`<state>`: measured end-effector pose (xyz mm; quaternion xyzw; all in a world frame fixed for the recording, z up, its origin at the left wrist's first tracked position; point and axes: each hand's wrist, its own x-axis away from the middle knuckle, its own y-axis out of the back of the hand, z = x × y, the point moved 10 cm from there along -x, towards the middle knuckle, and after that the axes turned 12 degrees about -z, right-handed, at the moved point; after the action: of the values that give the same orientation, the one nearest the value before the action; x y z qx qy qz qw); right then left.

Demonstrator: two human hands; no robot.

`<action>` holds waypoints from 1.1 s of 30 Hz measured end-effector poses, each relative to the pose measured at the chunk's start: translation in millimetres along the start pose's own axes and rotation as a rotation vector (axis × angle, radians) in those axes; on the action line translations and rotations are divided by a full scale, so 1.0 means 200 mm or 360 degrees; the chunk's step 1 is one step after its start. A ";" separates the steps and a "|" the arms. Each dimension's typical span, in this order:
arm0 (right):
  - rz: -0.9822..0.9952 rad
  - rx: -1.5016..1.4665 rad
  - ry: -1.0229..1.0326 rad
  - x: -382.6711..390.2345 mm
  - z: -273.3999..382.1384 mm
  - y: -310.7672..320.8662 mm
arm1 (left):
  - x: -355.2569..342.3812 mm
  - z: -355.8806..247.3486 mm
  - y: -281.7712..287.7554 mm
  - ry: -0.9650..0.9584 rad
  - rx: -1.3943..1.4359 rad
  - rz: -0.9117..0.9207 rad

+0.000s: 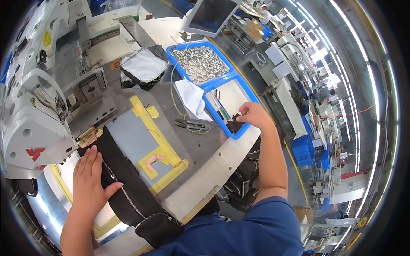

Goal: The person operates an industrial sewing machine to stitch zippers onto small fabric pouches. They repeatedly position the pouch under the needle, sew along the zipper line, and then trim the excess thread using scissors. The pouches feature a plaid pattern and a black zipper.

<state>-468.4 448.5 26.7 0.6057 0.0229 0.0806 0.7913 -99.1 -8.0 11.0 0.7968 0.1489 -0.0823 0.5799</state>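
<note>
My left hand point(92, 181) lies with its fingers stretched out on a long black fabric piece point(128, 194) with a silver zipper, beside the white sewing machine head point(36, 145). At the piece's far end sits a taped metal fitting point(89, 136). My right hand point(254, 115) reaches into a blue tray point(234, 135), its fingers pinched at small dark pieces point(234, 125); a few slim tools point(222, 106) lie in that tray. A grey plate with yellow tape point(128, 132) is between my hands.
A blue tray of silver rings point(198, 64), a white cloth point(190, 98), scissors point(188, 126), a bag with white lining point(143, 68) and a monitor point(209, 15) surround the work area. Black bags point(241, 179) are beside my right arm. Other workstations with workers line the right.
</note>
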 end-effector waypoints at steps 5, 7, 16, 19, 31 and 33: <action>-0.0134 -0.0098 0.0003 -0.01 -0.08 -0.01 | 0.00 -0.05 -0.01 -0.0020 0.0010 -0.0050; -0.0169 -0.0112 -0.0007 0.00 -0.09 -0.01 | 0.00 -0.05 0.00 -0.0024 0.0011 -0.0046; -0.0327 -0.0307 -0.0018 -0.03 0.11 0.19 | 0.00 -0.02 0.03 -0.0030 0.0022 -0.0046; -0.0459 -0.0509 -0.0026 -0.01 0.27 0.27 | 0.00 -0.03 0.04 -0.0030 0.0037 -0.0057; -0.0474 -0.0197 -0.0071 -0.10 0.37 0.20 | -0.01 -0.04 0.05 -0.0095 0.0048 -0.0103; -0.0451 -0.0177 -0.0134 -0.07 0.33 0.20 | -0.01 -0.05 0.05 -0.0099 0.0046 -0.0093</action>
<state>-478.0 393.0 82.2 0.5544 0.0706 -0.0562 0.8274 -98.2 -2.3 24.3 0.7975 0.1529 -0.1260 0.5699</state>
